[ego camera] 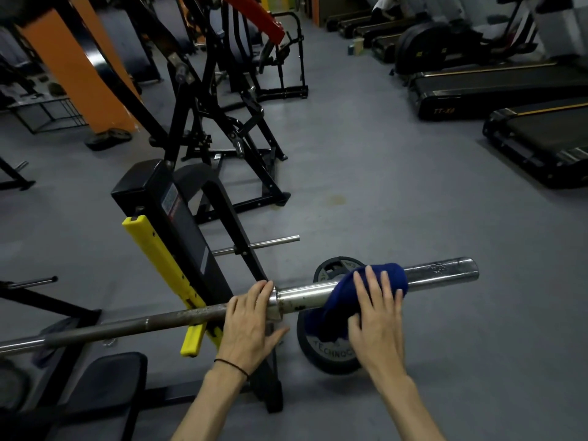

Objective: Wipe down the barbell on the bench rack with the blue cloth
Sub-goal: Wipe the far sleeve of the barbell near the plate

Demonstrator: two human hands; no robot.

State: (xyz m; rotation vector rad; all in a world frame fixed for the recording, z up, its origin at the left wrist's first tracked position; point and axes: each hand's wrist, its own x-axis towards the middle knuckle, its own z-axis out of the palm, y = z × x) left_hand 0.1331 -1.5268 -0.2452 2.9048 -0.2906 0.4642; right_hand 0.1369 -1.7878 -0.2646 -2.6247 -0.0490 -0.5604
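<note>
**Sleeve end under the cloth, bar braced at the collar**

I have the barbell (203,313) lying across the bench rack (178,237), resting in the yellow hook (165,265), with its right sleeve sticking out over the floor toward the treadmills (496,87). The blue cloth (366,291) is draped over the chrome sleeve, roughly midway between the collar and the bare tip, and hangs down on my side of the bar.

My right hand (374,313) lies on top of the cloth with its fingers spread and nearly straight, pressing the fabric onto the metal instead of clutching it. I judge that a flat palm lets the cloth wrap the curve and slide along the sleeve. My left hand (251,323) sits at the collar, fingers bent over the top of the bar and thumb out to the side; I read that as a brace, since the sleeve can spin and the bar can roll in the hook under a sideways rub.

A weight plate (327,351) leans on the floor just below the sleeve, partly hidden by the cloth, so the hanging tail could snag it. The rusty shaft left of the hook looks unwiped, so I judge most of the job remains.
</note>
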